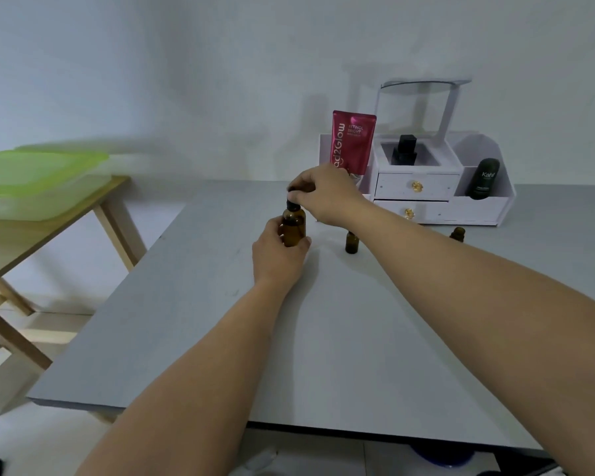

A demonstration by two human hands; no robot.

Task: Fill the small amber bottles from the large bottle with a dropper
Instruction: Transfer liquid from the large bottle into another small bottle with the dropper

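While the left hand (278,253) wraps the large amber bottle (293,228) upright on the worktop (220,304), the right hand (327,197) pinches its black dropper cap (292,203) from above; a small amber bottle (351,242) stands just right.

One head-worn wide view — looking forward and down over the grey table (193,338), hands at arm's reach.

Place: looking like a home room, serving as a vanity corner
Evidence: a white cosmetics organiser (440,187) with gold-knobbed drawers is sitting on a grey table (220,321); a pink cream tube (352,142) is standing in it
Beside: a wooden side table (49,235) is carrying a green-lidded container (38,180)
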